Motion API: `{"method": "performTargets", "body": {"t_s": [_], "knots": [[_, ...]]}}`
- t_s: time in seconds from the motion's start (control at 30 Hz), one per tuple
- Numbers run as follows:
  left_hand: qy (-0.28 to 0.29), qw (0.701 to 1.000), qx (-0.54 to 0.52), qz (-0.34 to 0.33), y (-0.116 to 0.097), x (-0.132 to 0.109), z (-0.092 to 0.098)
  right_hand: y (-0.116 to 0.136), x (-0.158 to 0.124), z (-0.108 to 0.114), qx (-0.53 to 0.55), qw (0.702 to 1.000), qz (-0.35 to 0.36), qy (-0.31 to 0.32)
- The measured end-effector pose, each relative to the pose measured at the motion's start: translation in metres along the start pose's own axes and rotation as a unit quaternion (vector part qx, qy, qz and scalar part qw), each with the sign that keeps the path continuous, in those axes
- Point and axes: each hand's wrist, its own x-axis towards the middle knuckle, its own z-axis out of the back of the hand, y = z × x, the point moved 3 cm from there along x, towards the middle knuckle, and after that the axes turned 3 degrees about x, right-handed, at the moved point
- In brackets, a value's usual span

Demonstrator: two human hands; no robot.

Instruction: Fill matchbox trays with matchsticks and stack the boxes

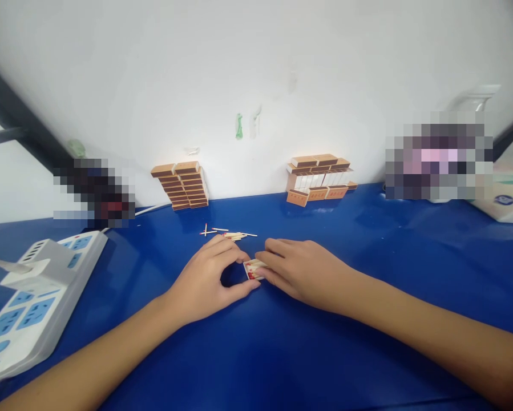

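A small white matchbox tray (246, 270) with red-tipped matches inside lies between my two hands on the blue tabletop. My left hand (215, 277) holds its left end, thumb at the near side and forefinger at the far side. Over the tray's right part, the fingers of my right hand (297, 268) press together at the matches, hiding that end. Just beyond my left hand lies a loose pile of matches (234, 235), with a few stray ones to its left.
Against the wall stand a stack of matchboxes (183, 185) at left and another group (318, 178) at right. A power strip (46, 308) with a plugged-in adapter lies at the left. A tissue pack (504, 197) and blurred objects are at the right.
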Motion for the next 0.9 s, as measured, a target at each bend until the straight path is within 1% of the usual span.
{"method": "performTargets", "body": {"t_s": [0.47,0.9], "knots": [[-0.009,1.000,-0.003,-0.006,0.0005,-0.0005,-0.0006,-0.0009,-0.0005,-0.0007,0.002,1.000,0.001,-0.004],[-0.004,1.000,-0.003,0.001,0.0008,-0.0004,-0.0005,-0.0012,-0.0017,-0.0021,-0.003,1.000,0.006,-0.018]]}}
